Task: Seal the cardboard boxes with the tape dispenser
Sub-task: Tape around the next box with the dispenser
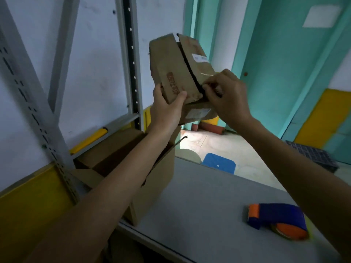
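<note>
Starting far left: slotted metal rack upright [24, 88], untouched. Next, large open cardboard box [157, 183] sitting on grey table [199, 205] at its far-left edge, flaps up, probably due for sealing too. Left hand [167, 109] cupped round lower-left corner of small cardboard box [171, 69], thumb across printed face, fingers up left side; steadying grip, holding box raised and tilted toward camera. Dark gap running along small box's seam, no tape visible. Right hand [226, 97] curled at seam's lower end, fingertips pinching flap edge, likely squaring flaps before taping. Lower right: blue-and-orange tape dispenser [275, 219] lying on table, well apart from both hands, parked to free them.
</note>
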`<state>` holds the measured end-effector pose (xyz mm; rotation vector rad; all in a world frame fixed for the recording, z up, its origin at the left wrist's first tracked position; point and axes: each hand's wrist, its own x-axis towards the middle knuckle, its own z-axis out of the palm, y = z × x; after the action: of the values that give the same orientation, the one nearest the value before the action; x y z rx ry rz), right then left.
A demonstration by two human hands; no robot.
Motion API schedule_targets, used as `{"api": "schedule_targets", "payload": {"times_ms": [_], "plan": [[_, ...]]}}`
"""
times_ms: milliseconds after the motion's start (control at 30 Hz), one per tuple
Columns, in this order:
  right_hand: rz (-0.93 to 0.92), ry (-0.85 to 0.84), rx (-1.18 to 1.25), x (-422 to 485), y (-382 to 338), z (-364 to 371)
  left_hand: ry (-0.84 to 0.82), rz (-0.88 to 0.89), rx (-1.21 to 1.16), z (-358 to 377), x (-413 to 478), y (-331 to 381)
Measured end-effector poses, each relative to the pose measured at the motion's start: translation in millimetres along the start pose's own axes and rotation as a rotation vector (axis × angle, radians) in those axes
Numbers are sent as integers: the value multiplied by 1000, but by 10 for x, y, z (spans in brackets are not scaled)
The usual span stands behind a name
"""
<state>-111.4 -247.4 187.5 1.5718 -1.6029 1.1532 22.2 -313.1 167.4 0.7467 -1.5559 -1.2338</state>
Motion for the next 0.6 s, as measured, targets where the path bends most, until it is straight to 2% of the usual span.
{"api": "schedule_targets", "payload": {"times_ms": [100,233,300,500,600], "plan": [[54,-37,-57,-312,166,-341,-76,44,40,305,-159,-28],[220,-57,-80,-814,354,-662,-204,0,100,683,-456,-283],[284,-120,-104,-1133,417,-694,-258,-41,151,805,-664,-500],[514,-546,-100,-2125,373,-519,-410,-188,343,772,-1167,-1322],[511,-771,-69,-2544,285,-382,-572,-240,492,606,-1302,-1718]]}}
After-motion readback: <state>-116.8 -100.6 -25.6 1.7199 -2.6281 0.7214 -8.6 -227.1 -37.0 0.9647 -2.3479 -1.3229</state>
